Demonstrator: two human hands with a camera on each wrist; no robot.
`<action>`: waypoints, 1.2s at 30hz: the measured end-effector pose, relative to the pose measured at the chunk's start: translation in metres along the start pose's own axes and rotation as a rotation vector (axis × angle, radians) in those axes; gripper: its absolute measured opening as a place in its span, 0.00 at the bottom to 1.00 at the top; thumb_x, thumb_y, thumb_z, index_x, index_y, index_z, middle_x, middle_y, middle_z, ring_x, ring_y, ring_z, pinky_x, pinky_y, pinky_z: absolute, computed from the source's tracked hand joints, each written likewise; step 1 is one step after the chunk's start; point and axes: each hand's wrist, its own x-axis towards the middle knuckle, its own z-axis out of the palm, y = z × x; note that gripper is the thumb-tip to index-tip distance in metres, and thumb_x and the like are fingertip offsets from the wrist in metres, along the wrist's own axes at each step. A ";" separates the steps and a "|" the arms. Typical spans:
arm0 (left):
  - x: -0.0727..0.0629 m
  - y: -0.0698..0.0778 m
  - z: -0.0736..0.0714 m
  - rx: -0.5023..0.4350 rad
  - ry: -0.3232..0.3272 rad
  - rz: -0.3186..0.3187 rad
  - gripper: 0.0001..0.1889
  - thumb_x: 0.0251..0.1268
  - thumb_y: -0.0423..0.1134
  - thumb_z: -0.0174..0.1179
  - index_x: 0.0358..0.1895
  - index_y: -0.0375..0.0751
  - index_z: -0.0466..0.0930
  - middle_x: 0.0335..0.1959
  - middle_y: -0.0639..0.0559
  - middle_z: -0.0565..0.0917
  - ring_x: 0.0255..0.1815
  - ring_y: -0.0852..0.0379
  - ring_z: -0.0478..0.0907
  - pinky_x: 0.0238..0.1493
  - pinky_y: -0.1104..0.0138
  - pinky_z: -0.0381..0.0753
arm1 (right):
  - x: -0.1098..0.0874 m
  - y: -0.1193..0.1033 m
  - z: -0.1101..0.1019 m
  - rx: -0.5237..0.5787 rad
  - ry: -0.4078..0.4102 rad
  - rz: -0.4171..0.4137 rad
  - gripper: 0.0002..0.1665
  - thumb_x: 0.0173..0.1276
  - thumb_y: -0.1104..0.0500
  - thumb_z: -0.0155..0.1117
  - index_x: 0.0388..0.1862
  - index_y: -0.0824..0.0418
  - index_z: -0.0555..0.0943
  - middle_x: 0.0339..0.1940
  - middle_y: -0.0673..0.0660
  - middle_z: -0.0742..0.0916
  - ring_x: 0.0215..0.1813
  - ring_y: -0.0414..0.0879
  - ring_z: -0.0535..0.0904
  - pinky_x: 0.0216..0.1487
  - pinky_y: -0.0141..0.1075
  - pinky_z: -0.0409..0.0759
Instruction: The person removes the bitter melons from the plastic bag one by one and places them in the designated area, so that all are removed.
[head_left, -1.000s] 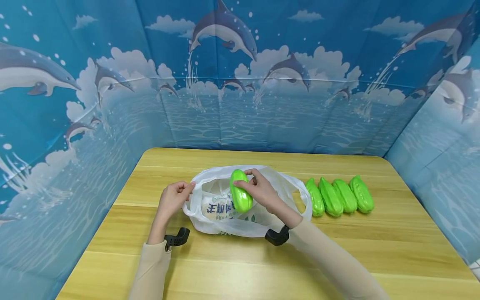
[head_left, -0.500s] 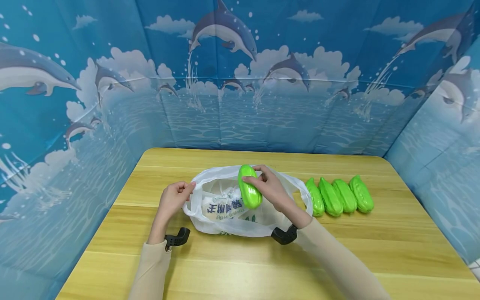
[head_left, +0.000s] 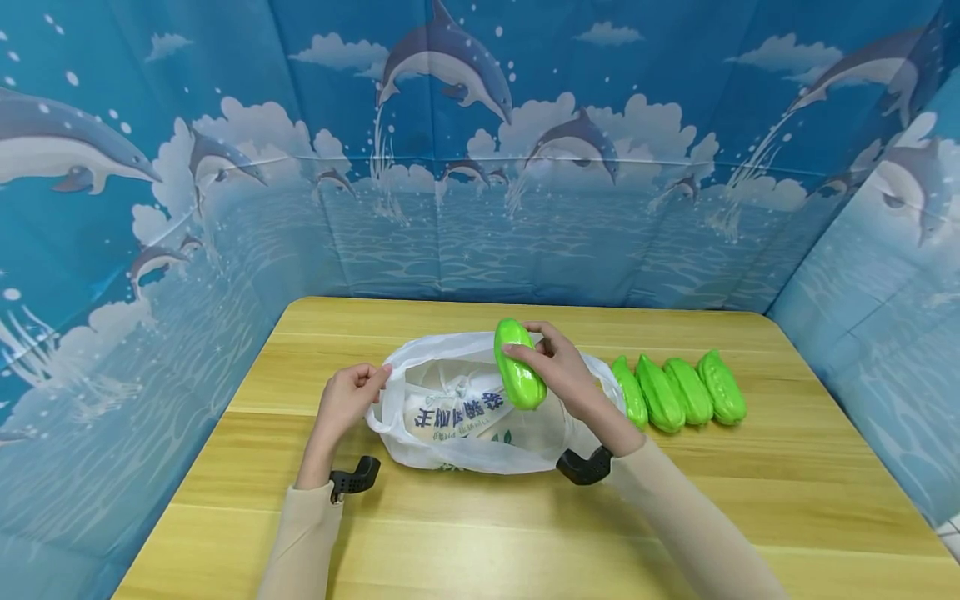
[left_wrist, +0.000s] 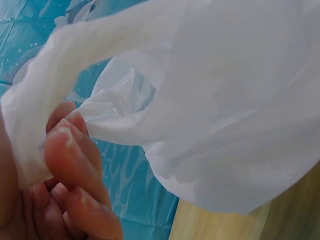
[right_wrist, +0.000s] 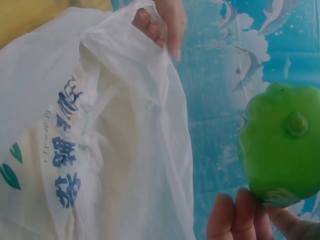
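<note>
In the head view a white plastic bag (head_left: 480, 454) with blue lettering lies on the table, its mouth held wide. The left hand (head_left: 348, 400) pinches the handle at the bag's left end; the left wrist view shows its curled fingers (left_wrist: 75, 155) around the white film. Above the bag's right part, the right hand (head_left: 558, 367) grips a shiny green toy bitter melon (head_left: 519, 367). Seen end-on from the right wrist, this bitter melon (right_wrist: 280, 145) has a scalloped outline and a round stub. Inside the bag, some wrapped contents are partly hidden.
Several more green bitter melons (head_left: 678, 392) lie side by side right of the bag, the leftmost partly covered by it. A wooden table (head_left: 450, 542) carries everything. Dolphin-printed blue curtains (head_left: 465, 225) enclose its back and sides.
The right hand has moved the bitter melon right and toward the back, from over the bag's middle to over its right part. More of the lettering shows. The left hand stays put.
</note>
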 end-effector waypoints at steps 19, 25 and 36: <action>0.001 -0.001 0.000 0.005 0.004 -0.015 0.22 0.67 0.56 0.55 0.25 0.41 0.76 0.15 0.50 0.74 0.15 0.53 0.63 0.17 0.68 0.60 | -0.009 -0.003 -0.024 0.015 0.065 0.003 0.35 0.65 0.45 0.63 0.66 0.57 0.67 0.37 0.61 0.72 0.37 0.51 0.73 0.35 0.40 0.77; 0.000 -0.001 0.000 0.004 0.007 -0.013 0.22 0.67 0.56 0.55 0.25 0.41 0.76 0.15 0.50 0.74 0.15 0.53 0.63 0.17 0.68 0.59 | -0.011 -0.004 -0.031 0.020 0.081 0.006 0.34 0.66 0.45 0.62 0.66 0.57 0.67 0.37 0.61 0.73 0.37 0.50 0.74 0.35 0.39 0.78; 0.000 -0.001 -0.001 0.007 0.011 -0.011 0.21 0.68 0.54 0.55 0.25 0.41 0.77 0.15 0.51 0.75 0.16 0.53 0.64 0.17 0.68 0.60 | -0.015 -0.007 -0.048 0.057 0.111 0.006 0.34 0.66 0.44 0.62 0.66 0.57 0.67 0.37 0.61 0.73 0.34 0.47 0.75 0.32 0.38 0.79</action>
